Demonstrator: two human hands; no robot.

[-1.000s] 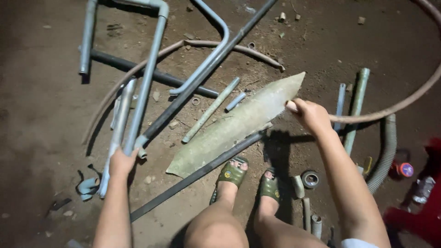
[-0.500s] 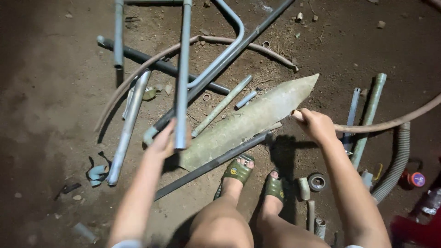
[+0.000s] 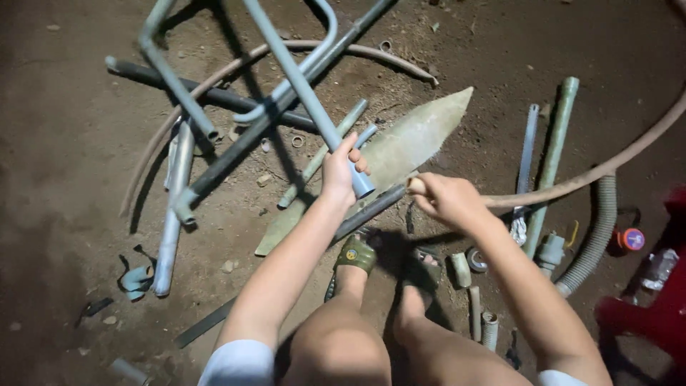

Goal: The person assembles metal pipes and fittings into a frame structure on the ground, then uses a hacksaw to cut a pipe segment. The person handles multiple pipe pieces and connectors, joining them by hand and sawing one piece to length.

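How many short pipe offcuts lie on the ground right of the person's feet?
3: one beside the right foot, one below it, and a ribbed one lowest. More may be hidden in the dark.

Both bare arms are extended forward over the bent knees, the left hand [image 3: 341, 171] being closed in a fist with the thumb raised, and the right hand [image 3: 446, 200] being clenched just beside it, knuckles turned upward.

Grey pipe [image 3: 300, 78], greenish-grey pointed sheet [image 3: 414, 139], brown hose [image 3: 593, 171], olive sandals [image 3: 355, 255], red stool [image 3: 657, 307].
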